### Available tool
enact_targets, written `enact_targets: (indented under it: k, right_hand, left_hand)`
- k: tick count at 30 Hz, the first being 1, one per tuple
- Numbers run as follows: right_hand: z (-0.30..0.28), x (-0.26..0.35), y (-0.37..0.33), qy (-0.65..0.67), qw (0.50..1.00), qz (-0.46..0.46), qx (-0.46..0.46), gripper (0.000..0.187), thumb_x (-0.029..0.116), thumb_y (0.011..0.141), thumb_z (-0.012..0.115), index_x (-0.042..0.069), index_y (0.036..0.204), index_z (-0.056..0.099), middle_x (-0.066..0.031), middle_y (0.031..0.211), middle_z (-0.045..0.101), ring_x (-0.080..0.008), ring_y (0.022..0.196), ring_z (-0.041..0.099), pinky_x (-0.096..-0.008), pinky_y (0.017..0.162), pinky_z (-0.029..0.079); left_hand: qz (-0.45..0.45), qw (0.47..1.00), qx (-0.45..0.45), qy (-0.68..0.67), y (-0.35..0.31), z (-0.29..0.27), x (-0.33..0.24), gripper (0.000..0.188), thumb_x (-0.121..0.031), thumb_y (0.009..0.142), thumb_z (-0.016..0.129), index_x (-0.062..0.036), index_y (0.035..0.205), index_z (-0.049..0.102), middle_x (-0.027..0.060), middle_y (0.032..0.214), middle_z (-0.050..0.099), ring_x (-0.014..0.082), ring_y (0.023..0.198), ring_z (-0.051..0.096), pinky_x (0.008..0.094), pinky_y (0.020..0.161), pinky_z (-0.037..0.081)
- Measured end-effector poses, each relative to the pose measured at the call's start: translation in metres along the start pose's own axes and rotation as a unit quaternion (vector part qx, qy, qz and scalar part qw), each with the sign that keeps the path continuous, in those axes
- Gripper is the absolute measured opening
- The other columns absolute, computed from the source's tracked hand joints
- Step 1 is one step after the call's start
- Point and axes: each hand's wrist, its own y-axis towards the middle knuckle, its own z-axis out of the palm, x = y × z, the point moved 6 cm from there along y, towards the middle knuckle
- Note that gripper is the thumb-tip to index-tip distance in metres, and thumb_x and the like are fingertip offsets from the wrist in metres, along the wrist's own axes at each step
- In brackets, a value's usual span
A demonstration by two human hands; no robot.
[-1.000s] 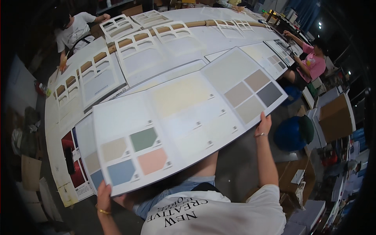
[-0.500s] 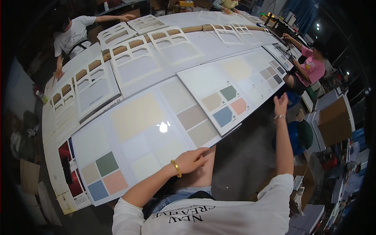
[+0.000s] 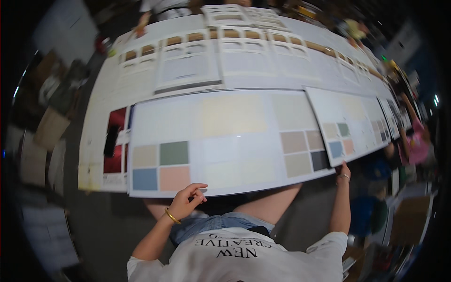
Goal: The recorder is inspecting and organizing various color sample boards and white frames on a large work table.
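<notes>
A large white colour-sample sheet lies flat on the long table, with green, blue, beige and peach squares at its left and grey-brown squares at its right. My left hand, wearing a gold bangle, hovers at the sheet's near edge with fingers loosely curled and nothing in them. A smaller sample sheet overlaps the big one on the right. My right hand grips that smaller sheet at its near lower corner. My thighs and white T-shirt fill the lower middle.
The long table is covered with rows of similar white sheets with brown squares. A red and black printed sheet lies to the left. A person in pink is at the right and another person's arm at the far end. Cardboard boxes stand on the floor at both sides.
The large sheet, held up a second ago, now lies flat on the table. My left hand has let go and drawn back to its near edge. My right hand stays at the smaller sheet's corner.
</notes>
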Motion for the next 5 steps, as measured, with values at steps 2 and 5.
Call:
enact_targets:
  k: [2, 5]
  right_hand:
    - [0.008, 0.001, 0.022, 0.027, 0.999, 0.032, -0.016, 0.035, 0.039, 0.098, 0.056, 0.009, 0.111, 0.067, -0.0042, 0.101, 0.073, -0.0225, 0.087, 0.07, -0.0387, 0.07, 0.055]
    - [0.029, 0.012, 0.074, 0.022, 0.997, 0.057, 0.055, 0.038, 0.035, 0.102, 0.049, 0.008, 0.125, 0.063, -0.0099, 0.118, 0.069, -0.0254, 0.106, 0.068, -0.044, 0.093, 0.054]
  left_hand:
    - [0.005, 0.998, -0.044, 0.035, -0.024, -0.018, 0.003, 0.036, -0.001, 0.094, 0.057, -0.0013, 0.13, 0.053, 0.004, 0.086, 0.064, 0.0085, 0.082, 0.061, 0.0231, 0.076, 0.05]
    - [0.028, 0.994, -0.093, 0.05, -0.048, -0.041, 0.007, 0.037, -0.001, 0.094, 0.057, -0.0026, 0.131, 0.053, 0.0044, 0.086, 0.064, 0.0095, 0.083, 0.062, 0.0235, 0.077, 0.05]
